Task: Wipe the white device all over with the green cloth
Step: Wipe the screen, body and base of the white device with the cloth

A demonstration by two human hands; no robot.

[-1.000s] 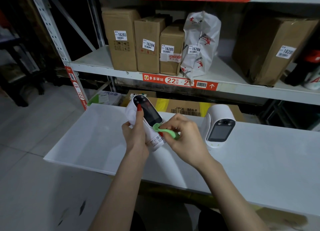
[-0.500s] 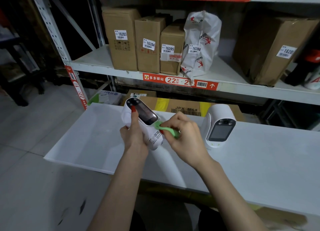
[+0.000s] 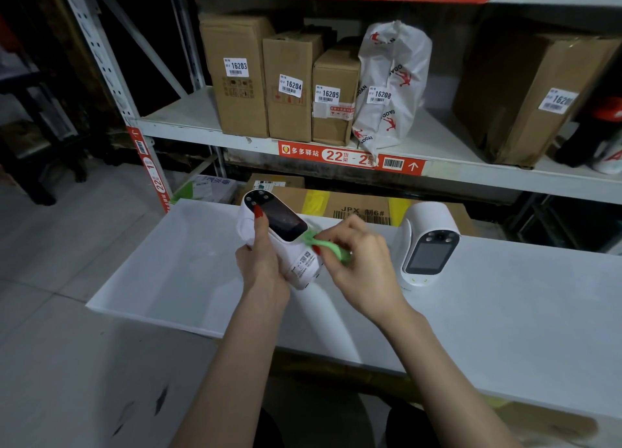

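Observation:
My left hand grips a white device with a dark screen, held tilted above the white table, its top pointing up and to the left. One finger lies along the left side of the screen. My right hand pinches a small green cloth and presses it against the device's right side, just below the screen. Most of the cloth is hidden under my fingers.
A second white device stands upright on the table just right of my right hand. Behind the table a metal shelf holds labelled cardboard boxes and a white plastic bag. More boxes sit below the shelf.
The device has tilted further to the left and sunk a little in my left hand. The green cloth has stayed against the device's right side, below the screen.

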